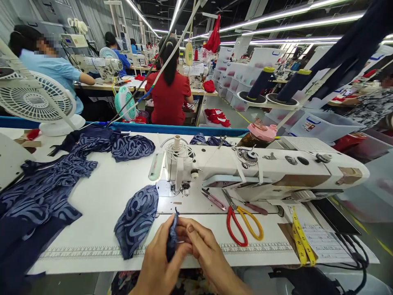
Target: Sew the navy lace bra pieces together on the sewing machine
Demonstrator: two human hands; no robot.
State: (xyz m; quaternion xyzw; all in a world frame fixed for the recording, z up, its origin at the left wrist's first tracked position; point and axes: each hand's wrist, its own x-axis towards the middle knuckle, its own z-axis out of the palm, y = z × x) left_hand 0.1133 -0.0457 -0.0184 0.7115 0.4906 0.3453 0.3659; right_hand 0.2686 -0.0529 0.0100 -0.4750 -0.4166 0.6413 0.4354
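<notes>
My left hand (159,262) and my right hand (205,250) meet at the near edge of the white sewing table (101,196). Both pinch a small folded strip of dark blue fabric (172,237) between thumbs and fingers. Just left of them lies a patterned navy lace piece (136,219) that reaches toward the needle area. The white sewing machine (260,168) stands right behind my hands, its needle head at the left end.
Red and yellow scissors (242,223), small snips (213,200) and a yellow tape measure (301,235) lie to the right. More navy lace (46,188) is heaped at left. A desk fan (37,98), thread cones (260,82) and other workers sit beyond.
</notes>
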